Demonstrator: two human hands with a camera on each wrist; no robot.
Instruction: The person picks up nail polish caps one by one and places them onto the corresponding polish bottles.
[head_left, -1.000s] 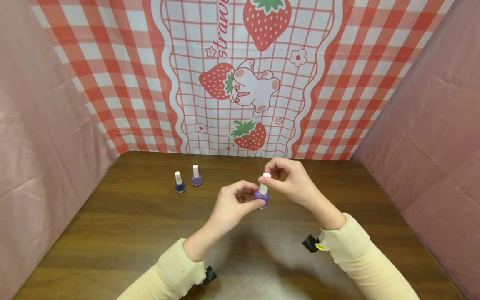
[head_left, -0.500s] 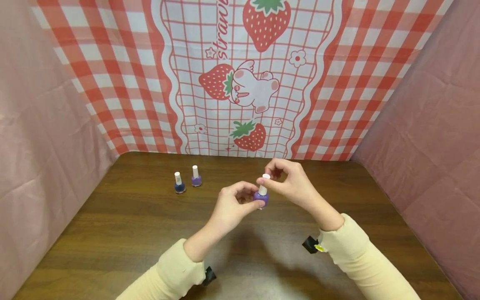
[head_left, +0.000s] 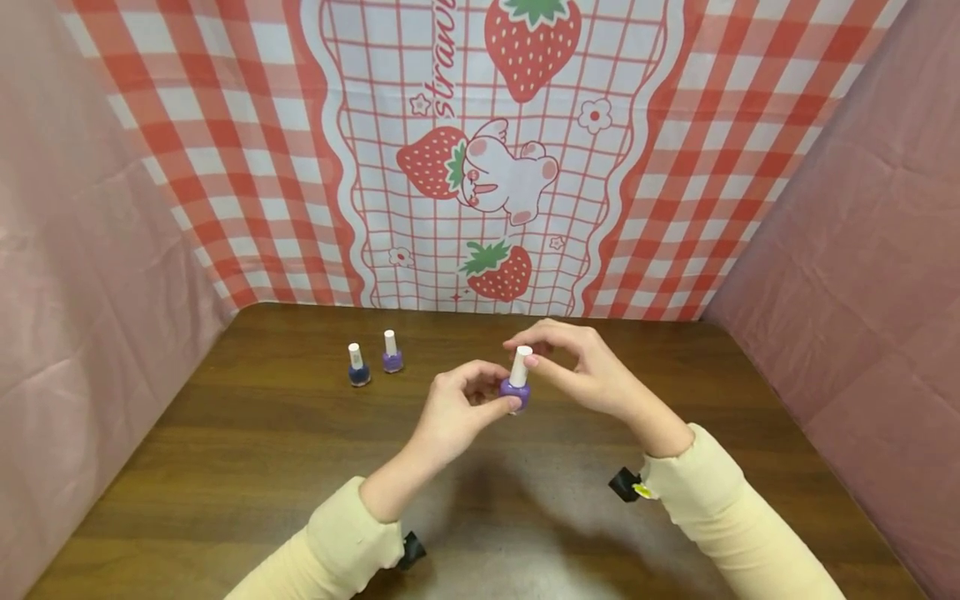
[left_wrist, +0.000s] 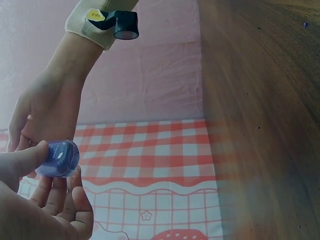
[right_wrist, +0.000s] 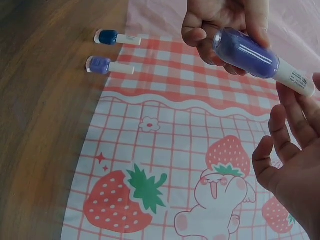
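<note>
My left hand holds a purple nail polish bottle by its glass body, thumb on the near side, above the table. Its white cap points up and sits on the bottle. My right hand is at the cap, thumb tip against its right side and fingers reaching round behind it. In the right wrist view, a fingertip touches the underside of the cap, where small print shows. The glass body juts out past the thumb in the left wrist view.
A dark blue nail polish bottle and another purple one stand upright at the back left of the wooden table. A red checked cloth with strawberries hangs behind; pink cloth hangs at both sides.
The bottle and left hand have shifted slightly left. My right hand's fingers have loosened from a tight pinch and reach further left around the cap, which now stands more exposed.
</note>
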